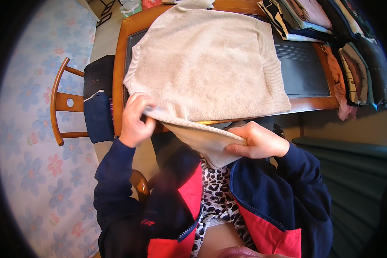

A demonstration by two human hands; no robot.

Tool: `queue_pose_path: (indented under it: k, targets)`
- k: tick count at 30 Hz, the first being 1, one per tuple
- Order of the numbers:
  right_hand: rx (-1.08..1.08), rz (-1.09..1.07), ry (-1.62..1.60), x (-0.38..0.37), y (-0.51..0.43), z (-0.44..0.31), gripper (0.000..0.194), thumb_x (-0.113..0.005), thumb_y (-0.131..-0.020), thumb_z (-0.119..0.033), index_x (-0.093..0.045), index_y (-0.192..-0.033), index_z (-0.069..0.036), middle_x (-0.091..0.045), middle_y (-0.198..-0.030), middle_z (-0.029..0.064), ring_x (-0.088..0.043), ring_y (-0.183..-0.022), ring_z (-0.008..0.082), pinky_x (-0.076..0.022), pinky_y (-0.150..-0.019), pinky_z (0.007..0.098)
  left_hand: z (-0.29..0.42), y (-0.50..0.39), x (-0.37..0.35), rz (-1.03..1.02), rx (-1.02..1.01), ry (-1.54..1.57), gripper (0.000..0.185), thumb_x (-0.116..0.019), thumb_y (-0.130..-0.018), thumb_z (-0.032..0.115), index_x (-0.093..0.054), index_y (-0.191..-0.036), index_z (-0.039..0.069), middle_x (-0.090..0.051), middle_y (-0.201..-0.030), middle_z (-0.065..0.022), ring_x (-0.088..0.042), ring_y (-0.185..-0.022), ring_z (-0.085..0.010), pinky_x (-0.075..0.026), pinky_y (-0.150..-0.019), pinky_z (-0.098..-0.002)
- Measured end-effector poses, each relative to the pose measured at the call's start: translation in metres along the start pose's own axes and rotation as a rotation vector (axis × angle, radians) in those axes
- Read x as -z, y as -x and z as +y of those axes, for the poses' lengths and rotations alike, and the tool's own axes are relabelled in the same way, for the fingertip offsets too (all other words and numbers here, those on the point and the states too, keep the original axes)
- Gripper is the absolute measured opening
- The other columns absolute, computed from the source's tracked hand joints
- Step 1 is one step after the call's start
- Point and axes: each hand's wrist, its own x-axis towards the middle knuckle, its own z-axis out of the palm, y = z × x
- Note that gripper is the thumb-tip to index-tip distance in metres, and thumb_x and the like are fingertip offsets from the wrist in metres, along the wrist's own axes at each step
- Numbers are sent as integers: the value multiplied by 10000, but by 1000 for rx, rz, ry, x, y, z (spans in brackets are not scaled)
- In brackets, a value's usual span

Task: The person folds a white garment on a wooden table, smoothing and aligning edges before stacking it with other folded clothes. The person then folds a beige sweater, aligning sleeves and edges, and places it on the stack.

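A beige knitted sweater [203, 64] lies spread over a wooden table [319, 104] with dark inset panels. Its ribbed hem is towards the right and its neckline towards the left. One sleeve hangs over the near edge. At the sweater's near left corner, by the shoulder, my left hand [138, 119] pinches the knit between thumb and fingers; it is slightly blurred. My right hand [259, 140] grips the sleeve near its end, in front of the table, and the sleeve is stretched slantwise between both hands. The far sleeve is partly cut off at the top.
Stacks of folded clothes [303, 19] stand at the table's right end, with more folded garments [358, 74] and an orange cloth [337, 80] at the edge. Left of the table is a wooden chair [59, 101] bearing folded dark clothes [98, 116]. Floral wallpaper [45, 145] runs along the left.
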Motion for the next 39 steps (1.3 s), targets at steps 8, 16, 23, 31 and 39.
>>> queue_pose_path:
  k: [8, 16, 23, 31, 39]
  targets:
    - [241, 120, -187, -14, -14, -27, 127, -686, -939, -123, -668, -991, -9, -720, -793, 125, -719, -729, 284, -554, -695, 348, 76, -6, -34, -496, -116, 321, 722, -814, -700, 143, -557, -1360, 4, -643, -987, -128, -632, -946, -301, -369, -1095, -539]
    - [108, 531, 577, 25, 19, 15, 422, -807, -793, -175, -670, -1168, -39, -660, -1137, 147, -627, -1130, 321, -507, -924, 408, 47, 12, -5, -246, -87, 481, 290, -764, -703, 65, -709, -973, -23, -608, -777, -129, -627, -732, -334, -535, -771, -403]
    - [6, 512, 806, 50, 54, 63, 438, -743, -789, -83, -647, -1214, -41, -630, -1294, 144, -560, -1273, 317, -413, -1069, 430, 44, 24, 8, -226, -115, 495, 323, -783, -656, 76, -718, -953, -35, -605, -746, -126, -607, -686, -309, -510, -709, -397]
    - [-12, 617, 662, 74, 58, 68, 166, -644, -886, -35, -658, -1050, -10, -696, -1098, 154, -635, -1097, 327, -449, -975, 411, 61, 26, 34, -263, -49, 305, 275, -760, -667, 91, -729, -905, -44, -616, -703, -121, -598, -621, -283, -454, -568, -364]
    - [-136, 491, 302, 112, 70, 58, 145, -616, -961, -101, -646, -1028, 24, -638, -785, 180, -635, -713, 283, -489, -666, 351, 55, 1, 69, -58, -89, 119, 245, -813, -661, 129, -719, -827, -25, -679, -759, -135, -671, -646, -289, -540, -625, -358]
